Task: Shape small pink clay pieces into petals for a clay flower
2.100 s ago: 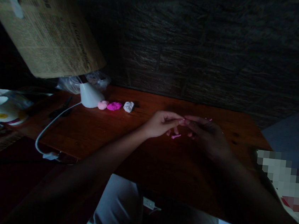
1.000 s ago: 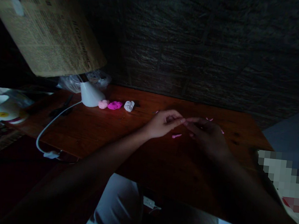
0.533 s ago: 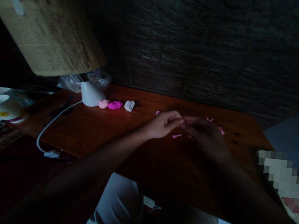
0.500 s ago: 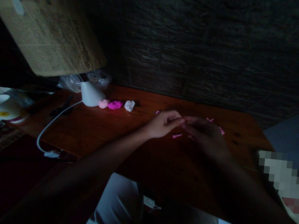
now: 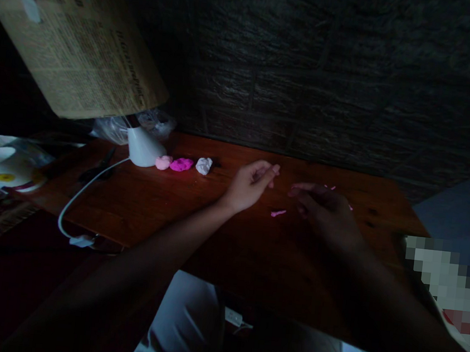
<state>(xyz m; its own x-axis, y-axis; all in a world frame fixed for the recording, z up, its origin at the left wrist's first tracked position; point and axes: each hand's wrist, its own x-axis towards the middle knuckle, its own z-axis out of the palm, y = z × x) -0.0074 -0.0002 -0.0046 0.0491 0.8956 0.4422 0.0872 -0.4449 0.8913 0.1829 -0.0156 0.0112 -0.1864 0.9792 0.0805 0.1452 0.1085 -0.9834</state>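
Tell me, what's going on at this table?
A person is working with bare hands over a wooden table. The left hand and right hand are apart, fingers curled; it's too dim to tell whether either holds anything. A thin pink piece lies on the table just below the gap between them, and more pink bits show past the right hand. A pale pink lump, a magenta lump and a white lump sit in a row beside the lamp base.

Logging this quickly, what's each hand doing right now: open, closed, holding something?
Left hand: loosely curled; whether it holds anything cannot be told.
Right hand: partly curled; too dark to tell whether it holds anything.
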